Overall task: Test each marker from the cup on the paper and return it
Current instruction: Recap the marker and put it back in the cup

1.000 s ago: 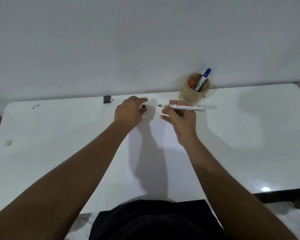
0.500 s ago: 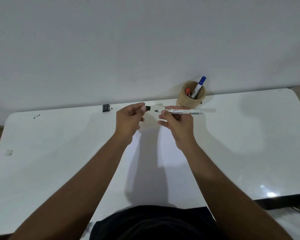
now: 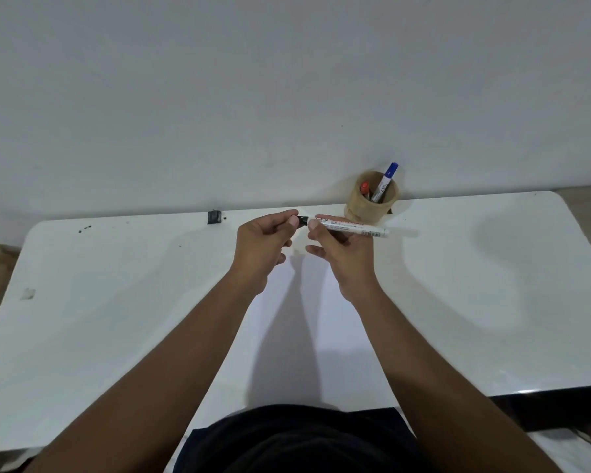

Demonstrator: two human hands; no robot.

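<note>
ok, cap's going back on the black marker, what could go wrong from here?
1. The black cap, pinched in the left hand, meets the marker held by the right hand in mid-air; a misaligned push could ink the fingertips.
2. A half-seated cap could drop onto the paper.
3. The cup already holds two markers, and returning this one could tip it.

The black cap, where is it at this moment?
In the head view, the black cap is pinched in the left hand, at the tip of the marker held by the right hand.
</note>
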